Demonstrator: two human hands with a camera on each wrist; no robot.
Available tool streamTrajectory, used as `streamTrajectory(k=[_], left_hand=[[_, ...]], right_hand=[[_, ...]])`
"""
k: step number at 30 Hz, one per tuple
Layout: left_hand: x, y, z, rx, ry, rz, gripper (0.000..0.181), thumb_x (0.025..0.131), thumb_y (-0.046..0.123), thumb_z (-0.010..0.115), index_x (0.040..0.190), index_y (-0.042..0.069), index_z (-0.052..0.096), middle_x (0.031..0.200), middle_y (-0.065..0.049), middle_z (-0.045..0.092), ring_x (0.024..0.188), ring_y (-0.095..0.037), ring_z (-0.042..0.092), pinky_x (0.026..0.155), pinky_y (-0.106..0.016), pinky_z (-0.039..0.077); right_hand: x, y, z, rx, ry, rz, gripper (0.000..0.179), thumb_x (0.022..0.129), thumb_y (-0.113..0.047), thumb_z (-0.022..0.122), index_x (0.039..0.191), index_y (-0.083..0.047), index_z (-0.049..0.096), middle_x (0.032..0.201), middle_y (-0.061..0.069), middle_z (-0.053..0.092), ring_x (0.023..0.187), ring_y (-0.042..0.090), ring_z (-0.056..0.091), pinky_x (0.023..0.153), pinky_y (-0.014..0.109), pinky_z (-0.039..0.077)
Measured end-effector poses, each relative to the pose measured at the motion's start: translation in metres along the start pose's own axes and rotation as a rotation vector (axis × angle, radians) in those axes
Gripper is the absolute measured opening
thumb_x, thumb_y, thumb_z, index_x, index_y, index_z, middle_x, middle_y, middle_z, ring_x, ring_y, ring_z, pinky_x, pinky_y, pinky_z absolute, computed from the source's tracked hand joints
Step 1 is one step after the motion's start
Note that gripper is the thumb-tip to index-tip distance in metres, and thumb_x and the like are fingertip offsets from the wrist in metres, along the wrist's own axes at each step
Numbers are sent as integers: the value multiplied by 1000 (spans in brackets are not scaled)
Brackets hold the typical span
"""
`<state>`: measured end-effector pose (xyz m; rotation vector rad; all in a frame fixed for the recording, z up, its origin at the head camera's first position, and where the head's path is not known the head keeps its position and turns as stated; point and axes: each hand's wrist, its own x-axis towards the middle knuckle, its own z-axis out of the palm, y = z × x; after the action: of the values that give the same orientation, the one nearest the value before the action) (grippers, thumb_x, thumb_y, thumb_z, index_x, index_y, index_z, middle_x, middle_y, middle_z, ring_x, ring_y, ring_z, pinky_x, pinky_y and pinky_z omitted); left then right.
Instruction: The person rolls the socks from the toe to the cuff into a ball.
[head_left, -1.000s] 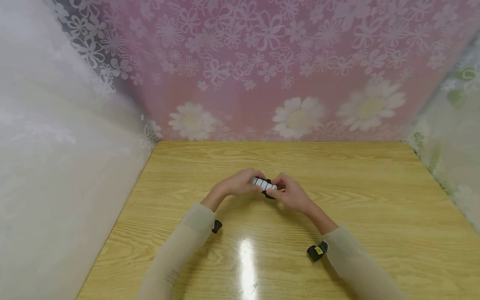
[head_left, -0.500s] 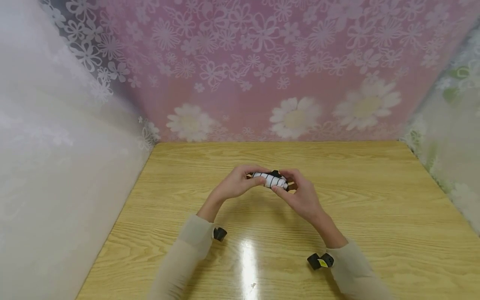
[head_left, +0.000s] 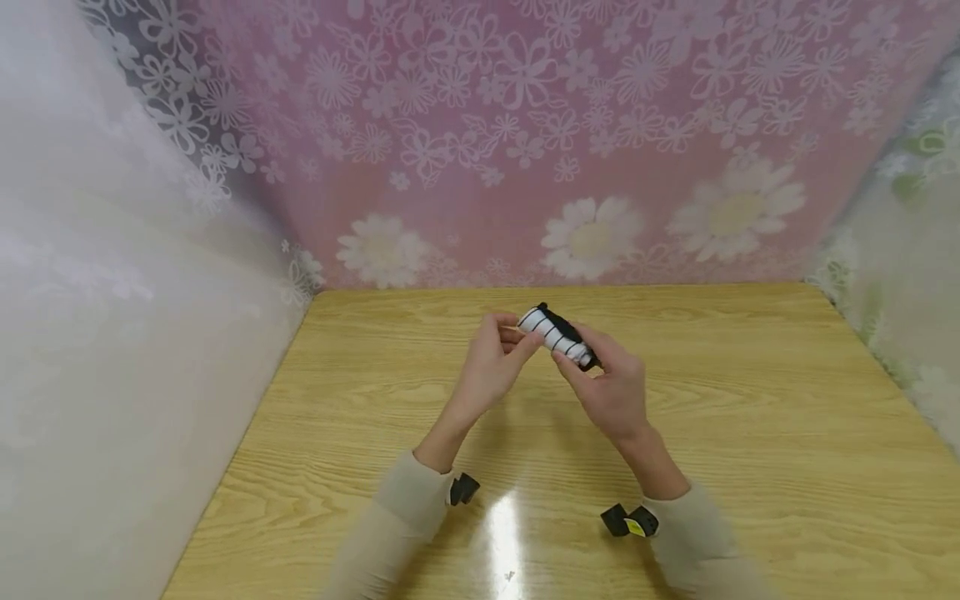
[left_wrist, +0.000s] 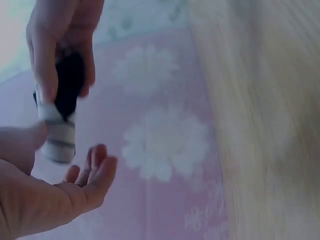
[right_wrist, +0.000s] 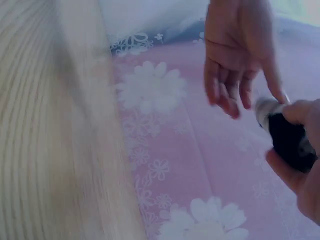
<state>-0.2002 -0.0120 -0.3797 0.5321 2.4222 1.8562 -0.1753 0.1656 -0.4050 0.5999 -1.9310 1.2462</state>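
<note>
Beige sleeves [head_left: 697, 533] cover 2 forearms, with a black device [head_left: 463, 489] at the left cuff and a second, yellow-marked device [head_left: 632, 522] at the right cuff. Beyond them, the right hand [head_left: 615, 387] grips the lower right end of a striped bundle [head_left: 557, 336] between thumb and fingers. The left hand [head_left: 487, 371] sits at the upper left end, its thumb against or just beside the white side; its other fingers stand apart from it, loosely bent, with a wide gap to the thumb. The bundle, white with thin black bands and a black part along 1 side, is tilted in the air above the wood-grain table [head_left: 375, 417]. Behind the table rises a pink wall [head_left: 465, 200] printed with 3 large daisies [head_left: 592, 237] below many smaller white flowers.
</note>
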Motion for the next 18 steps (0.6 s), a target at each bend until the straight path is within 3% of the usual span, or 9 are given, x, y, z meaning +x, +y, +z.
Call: streamTrajectory(k=[2, 6, 10, 14, 18], left_hand=[[-5, 4, 9, -130, 65, -32, 41, 100, 30, 61, 121, -4, 55, 104, -18, 66, 92, -24, 68, 81, -34, 58], [-14, 14, 23, -325, 157, 16, 28, 100, 20, 62, 109, -7, 64, 95, -21, 71, 86, -26, 71, 80, -34, 59], [-23, 23, 29, -340, 200, 79, 28, 99, 17, 64, 113, -6, 64, 99, -20, 71, 91, -22, 71, 83, -34, 58], [-27, 25, 32, -326, 220, 101, 31, 96, 17, 66, 117, -6, 63, 105, -20, 70, 96, -22, 70, 85, -33, 57], [-26, 21, 36, -353, 237, 106, 32, 94, 15, 68, 117, -6, 62, 106, -21, 70, 96, -24, 71, 84, -33, 57]], right_hand=[[0, -1, 5, -46, 72, -93, 46, 71, 12, 82, 115, 9, 68, 105, 23, 71, 82, 29, 68, 77, 10, 48], [0, -1, 10, -83, 181, -238, 37, 83, -3, 80, 115, 10, 68, 109, 26, 69, 92, 40, 67, 92, 15, 48], [-1, 1, 14, -56, 251, -310, 34, 92, -19, 72, 110, 9, 68, 110, 26, 67, 99, 35, 66, 95, 20, 49], [-2, 5, 18, -12, 264, -339, 32, 92, -18, 73, 107, 9, 67, 112, 25, 67, 106, 28, 66, 96, 23, 50], [-5, 7, 23, -7, 260, -365, 29, 93, -18, 72, 102, 9, 65, 112, 25, 66, 107, 30, 64, 97, 25, 50]])
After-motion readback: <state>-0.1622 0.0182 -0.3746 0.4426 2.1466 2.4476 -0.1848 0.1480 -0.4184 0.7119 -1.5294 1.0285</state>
